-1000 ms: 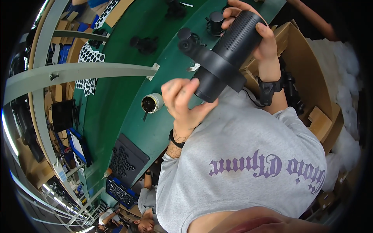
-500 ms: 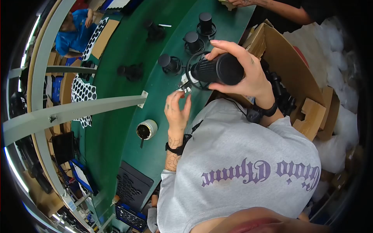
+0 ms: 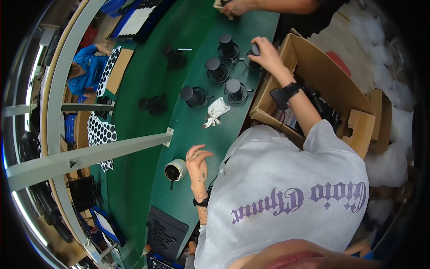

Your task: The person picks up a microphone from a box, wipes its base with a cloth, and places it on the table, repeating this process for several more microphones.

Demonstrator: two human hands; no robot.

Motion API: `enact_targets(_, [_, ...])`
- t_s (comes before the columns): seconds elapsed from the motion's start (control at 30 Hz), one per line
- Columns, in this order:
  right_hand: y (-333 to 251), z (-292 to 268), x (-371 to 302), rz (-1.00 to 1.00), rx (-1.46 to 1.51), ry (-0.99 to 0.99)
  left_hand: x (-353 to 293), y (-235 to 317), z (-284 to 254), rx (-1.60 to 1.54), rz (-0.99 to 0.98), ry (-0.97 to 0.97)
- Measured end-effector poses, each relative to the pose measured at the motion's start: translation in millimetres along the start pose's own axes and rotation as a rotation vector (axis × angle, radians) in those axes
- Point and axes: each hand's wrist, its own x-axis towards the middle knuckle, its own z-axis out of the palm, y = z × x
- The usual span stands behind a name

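Note:
My right hand (image 3: 265, 54) is closed round the top of a black microphone (image 3: 255, 48) with a ring mount, at the table's edge beside the cardboard box. Its lower part is partly hidden by the hand. Several more black microphones stand upright in ring mounts close by, among them a nearer microphone (image 3: 235, 89) and one on the left (image 3: 192, 96). A crumpled white tissue (image 3: 217, 110) lies in front of them. Nearer to me, my left hand (image 3: 197, 166) is empty, its fingers loosely bent and apart, just right of a white jar (image 3: 178, 169) of dark stuff with a stick in it.
An open cardboard box (image 3: 333, 67) with black parts stands at my right. Two blurred black microphones lie on the green surface (image 3: 134, 148) beyond a grey metal post (image 3: 103, 154). A co-worker's hand (image 3: 235, 8) is at the top. A black mat (image 3: 168, 233) lies lower left.
My right hand has carried the microphone away from me to the table's edge beside the others. My left hand has drawn back from the microphone and tissue toward the jar.

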Motion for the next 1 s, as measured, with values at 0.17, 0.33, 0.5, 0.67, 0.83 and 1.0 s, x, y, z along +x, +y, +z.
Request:
enact_targets(0.17, [25, 36, -15, 0.037, -0.039, -0.15, 30, 26, 2, -0.196, -0.313, -0.033])
enact_targets(0.33, [15, 39, -9, -0.081, 0.021, -0.174, 33, 21, 18, -0.116, -0.28, -0.108])
enact_targets(0.5, [-16, -20, -43, -0.022, 0.232, 0.221, 36, 24, 21, -0.064, -0.313, -0.19])
enact_targets(0.67, [128, -71, -132, 0.649, 0.196, 0.399, -2, 4, 10, -0.205, -0.573, -0.168])
enact_targets(0.83, [223, 11, -174, 0.788, -0.06, -0.291, 40, 9, -7, 0.002, -0.39, -0.298])
enact_targets(1.0, [259, 135, -197, 1.167, 0.175, 0.046, 92, 35, 9, -0.009, -0.19, -0.359])
